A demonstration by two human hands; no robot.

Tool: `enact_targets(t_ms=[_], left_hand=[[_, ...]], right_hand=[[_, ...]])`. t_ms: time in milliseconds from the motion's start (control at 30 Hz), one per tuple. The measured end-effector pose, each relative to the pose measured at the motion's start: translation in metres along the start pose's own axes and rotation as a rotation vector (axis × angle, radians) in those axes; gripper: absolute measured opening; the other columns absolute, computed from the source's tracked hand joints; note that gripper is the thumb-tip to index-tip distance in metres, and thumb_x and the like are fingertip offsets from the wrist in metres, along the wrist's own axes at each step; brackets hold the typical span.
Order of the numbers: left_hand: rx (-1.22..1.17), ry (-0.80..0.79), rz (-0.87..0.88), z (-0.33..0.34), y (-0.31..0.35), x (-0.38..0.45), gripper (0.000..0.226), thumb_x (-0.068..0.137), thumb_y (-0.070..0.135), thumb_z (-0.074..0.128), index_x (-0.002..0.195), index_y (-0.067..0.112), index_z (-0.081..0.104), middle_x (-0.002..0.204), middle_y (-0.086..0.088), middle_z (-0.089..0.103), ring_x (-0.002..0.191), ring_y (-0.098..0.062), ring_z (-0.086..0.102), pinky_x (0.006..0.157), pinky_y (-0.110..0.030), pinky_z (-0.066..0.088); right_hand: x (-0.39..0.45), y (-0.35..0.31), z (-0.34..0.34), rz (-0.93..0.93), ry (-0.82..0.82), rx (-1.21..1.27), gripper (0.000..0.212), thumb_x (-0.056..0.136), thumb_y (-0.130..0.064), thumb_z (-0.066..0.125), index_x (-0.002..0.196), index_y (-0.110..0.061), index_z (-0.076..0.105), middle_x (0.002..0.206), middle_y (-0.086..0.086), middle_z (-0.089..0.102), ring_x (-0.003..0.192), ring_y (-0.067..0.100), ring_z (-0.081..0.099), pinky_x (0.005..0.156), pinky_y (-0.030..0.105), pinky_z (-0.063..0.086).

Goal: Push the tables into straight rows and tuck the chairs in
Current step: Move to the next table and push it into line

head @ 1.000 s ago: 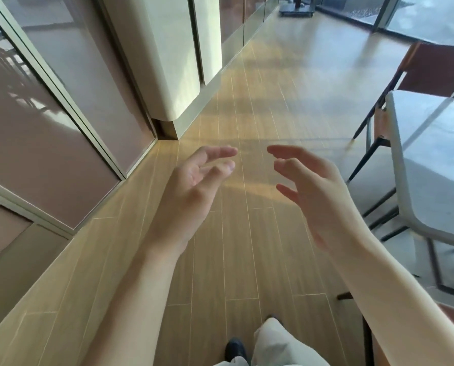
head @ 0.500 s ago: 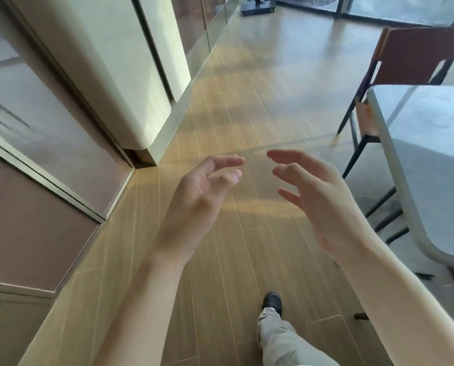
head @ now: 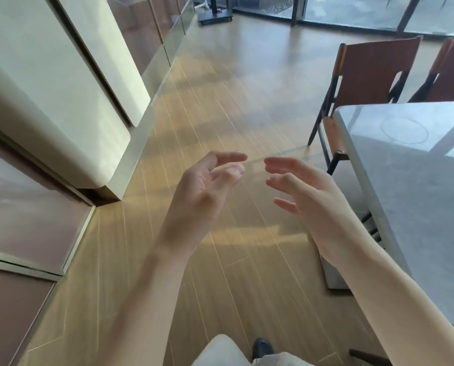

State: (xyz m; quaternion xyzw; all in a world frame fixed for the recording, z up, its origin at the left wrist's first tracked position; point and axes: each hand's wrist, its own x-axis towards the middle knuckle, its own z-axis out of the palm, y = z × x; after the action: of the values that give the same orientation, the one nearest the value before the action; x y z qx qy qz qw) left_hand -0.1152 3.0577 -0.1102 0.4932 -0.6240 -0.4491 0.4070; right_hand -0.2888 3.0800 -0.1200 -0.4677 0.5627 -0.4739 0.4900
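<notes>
A grey stone-topped table [head: 416,186] stands at the right. Behind its far end a brown chair [head: 373,75] with black legs faces the table, its seat partly under the top. A second brown chair [head: 453,72] shows at the right edge. My left hand [head: 202,196] and my right hand [head: 313,202] float in front of me above the wooden floor, palms turned toward each other, fingers relaxed and holding nothing. Neither hand touches the table or a chair; the right hand is a little left of the table's edge.
A cream rounded cabinet [head: 48,101] and brown glass wall panels [head: 27,220] line the left side. A wheeled stand base [head: 215,15] sits far ahead by the glass doors. A wooden-floor aisle [head: 220,101] runs between the cabinet and the table.
I have walked forward along the aisle. The table and chairs have come closer and the second chair has come into view. My hands keep the same empty pose.
</notes>
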Motion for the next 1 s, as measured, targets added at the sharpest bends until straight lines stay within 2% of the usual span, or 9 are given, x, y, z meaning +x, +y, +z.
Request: enact_targets(t_ms=[67,200,500,667,800,1000], left_hand=[[-0.010,-0.004,-0.002,-0.001,-0.005,0.025,0.027,0.092,0.040,0.056,0.114,0.035,0.070,0.114,0.026,0.071,0.114,0.004,0.064,0.105,-0.033,0.050],[-0.006,-0.040,-0.006,-0.007,-0.021,0.075,0.026,0.091,0.043,0.055,0.113,0.038,0.068,0.113,0.031,0.069,0.114,0.007,0.062,0.105,-0.029,0.050],[-0.002,-0.065,-0.020,-0.060,-0.056,0.230,0.023,0.089,0.045,0.055,0.105,0.046,0.071,0.112,0.032,0.069,0.114,0.008,0.062,0.107,-0.037,0.049],[-0.016,-0.038,-0.026,-0.109,-0.064,0.328,0.025,0.088,0.046,0.055,0.106,0.044,0.072,0.113,0.030,0.070,0.108,0.007,0.065,0.097,-0.034,0.057],[-0.003,-0.064,0.003,-0.129,-0.067,0.391,0.024,0.089,0.045,0.054,0.107,0.042,0.071,0.113,0.032,0.069,0.113,0.010,0.062,0.106,-0.033,0.049],[-0.026,-0.121,0.024,-0.129,-0.073,0.461,0.023,0.091,0.041,0.054,0.107,0.040,0.071,0.114,0.030,0.070,0.115,0.007,0.062,0.111,-0.039,0.046]], right_hand=[[0.025,-0.001,-0.002,0.012,0.024,0.014,0.032,0.098,-0.023,0.060,0.128,-0.034,0.062,0.124,-0.015,0.067,0.111,0.000,0.064,0.099,0.034,0.054],[0.075,0.001,0.004,0.020,0.033,0.015,0.033,0.099,-0.024,0.060,0.130,-0.033,0.059,0.125,-0.015,0.065,0.113,0.001,0.063,0.097,0.030,0.054],[0.232,-0.017,0.049,-0.016,0.062,-0.036,0.027,0.100,-0.025,0.059,0.124,-0.036,0.063,0.117,-0.020,0.067,0.112,0.000,0.064,0.095,0.028,0.054],[0.337,-0.045,0.087,-0.038,0.025,-0.062,0.024,0.098,-0.024,0.061,0.113,-0.042,0.065,0.115,-0.022,0.069,0.109,-0.003,0.064,0.094,0.030,0.055],[0.393,-0.054,0.098,-0.025,0.050,-0.001,0.026,0.099,-0.022,0.060,0.119,-0.035,0.068,0.121,-0.017,0.069,0.114,0.000,0.064,0.095,0.030,0.055],[0.453,-0.059,0.085,0.001,0.135,0.033,0.025,0.099,-0.021,0.058,0.117,-0.034,0.069,0.122,-0.015,0.069,0.115,0.004,0.064,0.097,0.033,0.055]])
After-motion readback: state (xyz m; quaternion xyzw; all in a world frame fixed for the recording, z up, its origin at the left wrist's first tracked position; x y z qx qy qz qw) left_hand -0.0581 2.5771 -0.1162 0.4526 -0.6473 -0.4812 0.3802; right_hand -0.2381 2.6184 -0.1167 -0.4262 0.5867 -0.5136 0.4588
